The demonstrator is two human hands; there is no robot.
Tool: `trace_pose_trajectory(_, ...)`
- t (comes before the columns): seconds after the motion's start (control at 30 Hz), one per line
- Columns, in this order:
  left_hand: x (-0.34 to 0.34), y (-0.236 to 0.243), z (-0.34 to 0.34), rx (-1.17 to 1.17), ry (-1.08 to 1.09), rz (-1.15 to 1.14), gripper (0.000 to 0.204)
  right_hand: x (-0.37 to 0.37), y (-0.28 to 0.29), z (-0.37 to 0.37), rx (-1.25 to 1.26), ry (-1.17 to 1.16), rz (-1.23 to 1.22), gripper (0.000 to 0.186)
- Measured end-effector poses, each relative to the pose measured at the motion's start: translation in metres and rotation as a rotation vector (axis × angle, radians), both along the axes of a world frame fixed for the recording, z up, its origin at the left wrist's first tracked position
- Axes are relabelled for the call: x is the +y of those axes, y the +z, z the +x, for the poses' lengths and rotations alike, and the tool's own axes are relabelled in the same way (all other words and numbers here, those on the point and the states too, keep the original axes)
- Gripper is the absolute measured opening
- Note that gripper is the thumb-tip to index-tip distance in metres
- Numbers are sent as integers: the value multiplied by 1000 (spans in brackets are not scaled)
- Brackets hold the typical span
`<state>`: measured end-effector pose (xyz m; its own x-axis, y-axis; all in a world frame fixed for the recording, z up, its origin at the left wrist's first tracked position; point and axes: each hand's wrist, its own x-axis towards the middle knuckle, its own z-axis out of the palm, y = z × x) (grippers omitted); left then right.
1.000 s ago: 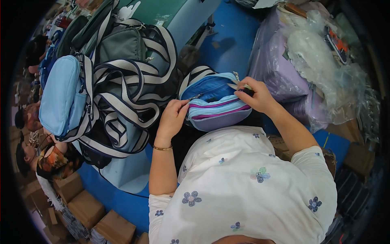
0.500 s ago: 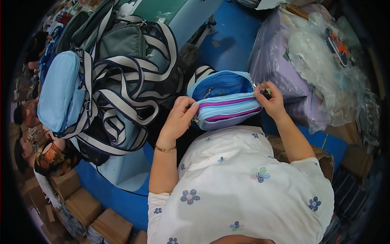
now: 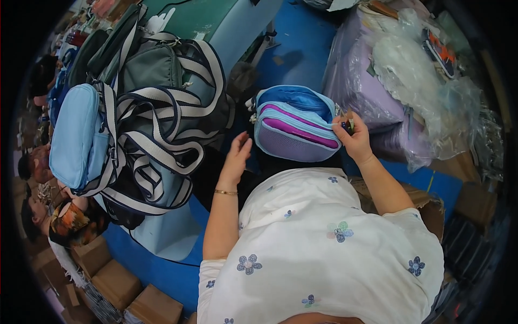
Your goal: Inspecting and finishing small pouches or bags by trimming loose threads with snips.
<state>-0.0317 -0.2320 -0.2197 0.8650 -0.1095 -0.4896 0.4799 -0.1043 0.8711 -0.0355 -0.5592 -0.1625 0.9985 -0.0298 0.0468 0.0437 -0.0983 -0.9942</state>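
Note:
A small light-blue bag (image 3: 291, 141) with purple zip bands and a lavender mesh front sits in front of my body, its top gaping to show a blue lining. My right hand (image 3: 355, 141) pinches the bag's right end at the top corner, where a small brown tag and dark bits stick out by the fingers. To the left of the bag, my left hand (image 3: 236, 157) is apart from it, fingers loosely stretched and holding nothing.
Left of me, a pale-blue pouch (image 3: 75, 137), dark green bags (image 3: 148, 69) and tangled striped straps (image 3: 154, 135) lie heaped. Plastic-wrapped lavender material (image 3: 361, 70) is stacked at the right. Cardboard boxes (image 3: 154, 305) stand at lower left, near other people.
My left hand has let go of the bag's left end and moved slightly away. The bag has tipped so its mesh front shows more, still in my right hand.

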Motion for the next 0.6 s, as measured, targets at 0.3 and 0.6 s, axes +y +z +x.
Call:
trace_pose_trajectory(0.3,-31,1,16,93,175,-408,56,-6,3,-6,74,62,107,15)
trace_pose_trajectory(0.6,-60,74,6,-376,-25,-404,31,-26,-32,3,244,-151,549,9)
